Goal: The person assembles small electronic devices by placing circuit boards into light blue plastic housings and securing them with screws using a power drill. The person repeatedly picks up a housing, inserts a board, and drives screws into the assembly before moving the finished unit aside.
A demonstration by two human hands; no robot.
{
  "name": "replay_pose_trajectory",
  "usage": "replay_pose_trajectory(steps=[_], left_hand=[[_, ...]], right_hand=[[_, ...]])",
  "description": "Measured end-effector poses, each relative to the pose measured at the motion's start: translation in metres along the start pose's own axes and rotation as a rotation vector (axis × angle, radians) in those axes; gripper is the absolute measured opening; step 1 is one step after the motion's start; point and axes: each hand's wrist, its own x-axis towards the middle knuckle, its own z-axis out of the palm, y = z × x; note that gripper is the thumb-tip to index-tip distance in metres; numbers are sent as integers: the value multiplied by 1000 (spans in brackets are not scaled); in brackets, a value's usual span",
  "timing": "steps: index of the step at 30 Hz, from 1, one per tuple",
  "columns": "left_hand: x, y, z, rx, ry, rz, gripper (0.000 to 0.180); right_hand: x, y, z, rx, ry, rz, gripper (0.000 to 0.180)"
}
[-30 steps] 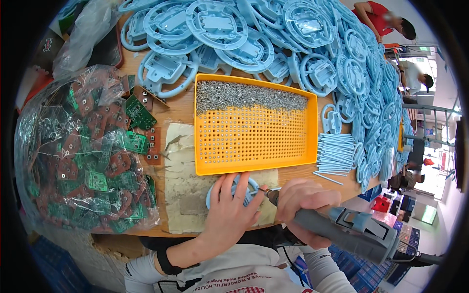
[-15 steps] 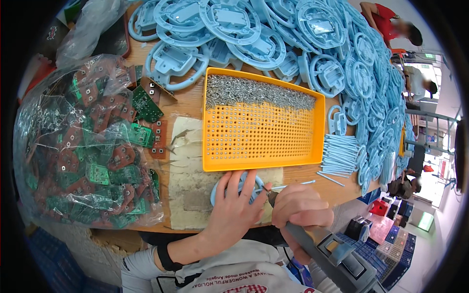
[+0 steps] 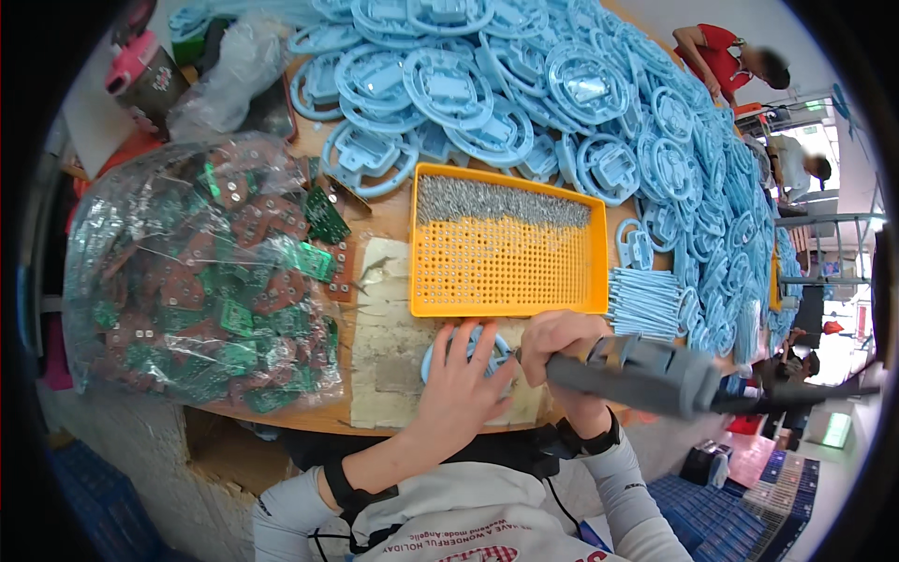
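Observation:
Under my left hand point(image 3: 461, 382) lies a light blue ring-shaped plastic part point(image 3: 430, 361), mostly covered by my palm. The fingers are stretched out and spread across it. My right hand point(image 3: 560, 351) is closed around a grey electric screwdriver point(image 3: 637, 377), whose body extends to the right with a dark cord at its back end. Its front end is close to the part, by my left thumb; whether the tip touches anything cannot be made out. Just beyond my hands stands a yellow perforated tray point(image 3: 510, 311), with small silver screws point(image 3: 496, 201) heaped along its far side.
A clear plastic bag point(image 3: 201, 281) of green and red-brown circuit boards fills the left. Light blue plastic housings point(image 3: 449, 89) are piled across the back and right. Thin blue sticks point(image 3: 646, 302) lie right of the tray. A worn sheet point(image 3: 379, 375) covers the wood near me.
The screwdriver's body has swung up from the lower right to lie nearly level, moving with my right hand. My left hand stays on the blue part. The whole view has shifted somewhat.

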Motion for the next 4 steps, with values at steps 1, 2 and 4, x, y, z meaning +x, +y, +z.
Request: replay_pose_trajectory(steps=[1,2,4], left_hand=[[1,0,-5,7,-40,0,52],[0,1,-10,14,-79,-2,55],[-4,0,-17,48,-127,-4,59]], right_hand=[[0,-3,3,100,65,-5,54],[0,-6,6,202,127,-9,56],[-1,-4,10,325,192,-33,59]])
